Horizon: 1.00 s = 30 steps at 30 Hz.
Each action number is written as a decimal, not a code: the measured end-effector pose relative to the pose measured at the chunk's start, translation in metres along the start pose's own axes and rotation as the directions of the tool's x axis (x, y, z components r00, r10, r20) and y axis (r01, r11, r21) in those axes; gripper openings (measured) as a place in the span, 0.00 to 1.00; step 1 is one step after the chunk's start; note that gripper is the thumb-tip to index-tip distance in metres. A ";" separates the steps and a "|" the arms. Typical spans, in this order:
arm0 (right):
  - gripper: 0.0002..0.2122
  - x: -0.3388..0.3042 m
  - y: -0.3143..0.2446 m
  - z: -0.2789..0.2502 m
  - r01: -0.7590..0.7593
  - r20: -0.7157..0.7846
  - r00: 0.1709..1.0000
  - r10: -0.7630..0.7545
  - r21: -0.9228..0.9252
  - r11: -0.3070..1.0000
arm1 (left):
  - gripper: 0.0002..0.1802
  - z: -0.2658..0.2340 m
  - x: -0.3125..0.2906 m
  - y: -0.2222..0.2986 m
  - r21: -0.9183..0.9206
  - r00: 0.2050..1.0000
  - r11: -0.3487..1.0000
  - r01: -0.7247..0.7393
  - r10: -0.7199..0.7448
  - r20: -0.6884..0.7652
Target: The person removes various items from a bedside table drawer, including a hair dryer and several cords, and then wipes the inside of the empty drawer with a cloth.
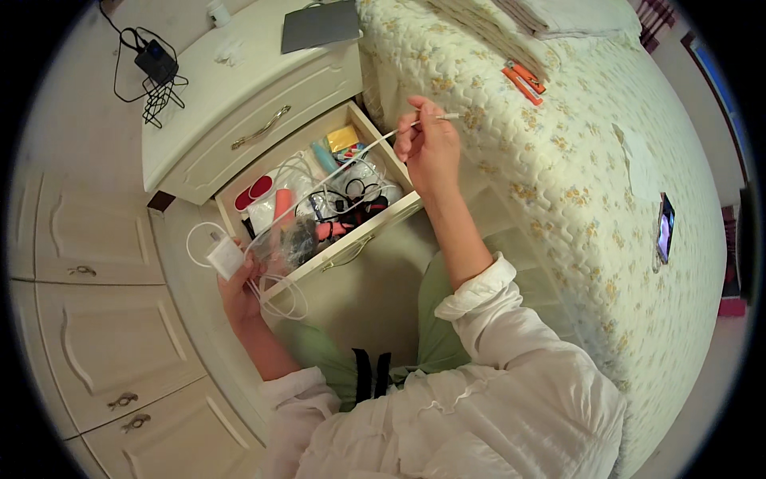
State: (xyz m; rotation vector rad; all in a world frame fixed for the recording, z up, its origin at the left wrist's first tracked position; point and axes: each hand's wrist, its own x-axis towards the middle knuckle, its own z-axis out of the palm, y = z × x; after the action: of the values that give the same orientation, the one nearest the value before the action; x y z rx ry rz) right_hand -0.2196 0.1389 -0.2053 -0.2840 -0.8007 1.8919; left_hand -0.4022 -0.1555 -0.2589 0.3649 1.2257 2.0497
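Drawer: An open cream wooden drawer [391,215] sits before me, jumbled with oddments, including a small flat yellow packet [343,138].
Charger: The block-shaped white plastic charger [226,257] is in my left hand [239,291], beside the drawer's front left corner.
Cable: A thin white plastic cable [367,149] slants over the drawer, from my left side to beyond its right wall; slack loops hang by its front left corner. I can't tell whether it plugs into the charger.
Why so: Gripping opposite ends seems to lift the long stretch clear of the jumble; the loops look like spare length.
Left pose: Forearm angled forward and left, fingers closed around the charger's lower part.
Right pose: My right hand [431,152] is beyond the drawer's right wall, forearm slanting forward and left, thumb and forefinger pinched on the cable near its tip, other fingers loosely curled.
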 end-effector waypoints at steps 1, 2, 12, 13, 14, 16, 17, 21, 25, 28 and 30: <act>0.13 -0.002 -0.003 0.003 0.048 0.043 0.998 -0.046 -0.057 0.997 | 0.27 0.000 0.002 0.000 -0.035 0.999 0.999 -0.038 0.039 0.019; 0.13 -0.005 -0.006 0.008 0.051 0.043 0.998 -0.049 -0.056 0.997 | 0.27 0.002 0.001 0.001 -0.034 0.999 0.999 -0.039 0.039 0.021; 0.16 -0.025 -0.026 0.032 0.067 0.092 0.995 -0.044 -0.267 0.961 | 0.27 0.011 0.002 -0.003 -0.294 0.986 0.950 -0.102 0.137 0.100; 0.16 -0.027 -0.027 0.033 0.054 0.093 0.995 -0.029 -0.277 0.959 | 0.27 0.015 0.001 -0.005 -0.294 0.987 0.950 -0.108 0.139 0.085; 0.16 -0.028 -0.027 0.034 0.053 0.096 0.995 -0.027 -0.278 0.959 | 0.27 0.020 0.000 -0.006 -0.296 0.987 0.949 -0.111 0.141 0.082; 0.16 -0.031 -0.026 0.036 0.045 0.100 0.995 -0.014 -0.322 0.946 | 0.27 0.031 0.001 -0.010 -0.335 0.984 0.938 -0.090 0.135 0.114; 0.16 -0.032 -0.025 0.038 0.041 0.106 0.994 -0.008 -0.321 0.946 | 0.27 0.030 0.002 -0.012 -0.336 0.984 0.937 -0.096 0.139 0.107; 0.16 -0.037 -0.008 0.044 -0.035 0.155 0.984 0.087 -0.307 0.951 | 0.27 0.028 0.010 -0.032 -0.367 0.984 0.927 -0.080 0.133 0.122; 0.15 -0.057 0.024 0.044 -0.300 0.220 0.882 0.417 -0.421 0.856 | 0.31 0.073 0.017 -0.039 -0.367 0.977 0.930 0.010 0.068 0.201; 0.13 -0.083 0.060 0.049 -0.506 0.264 0.665 0.699 -0.529 0.681 | 0.32 0.078 0.015 -0.044 -0.280 0.985 0.958 -0.063 0.105 0.136; 0.13 -0.095 0.079 0.051 -0.507 0.329 0.635 0.699 -0.505 0.699 | 0.32 0.067 0.012 -0.048 -0.212 0.986 0.975 -0.072 0.102 0.132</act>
State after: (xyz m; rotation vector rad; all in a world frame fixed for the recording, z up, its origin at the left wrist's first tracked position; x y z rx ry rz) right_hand -0.2605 0.0147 -0.2322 -0.3294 -1.5934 2.5098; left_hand -0.3520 -0.0891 -0.2669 0.4640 0.9159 2.1622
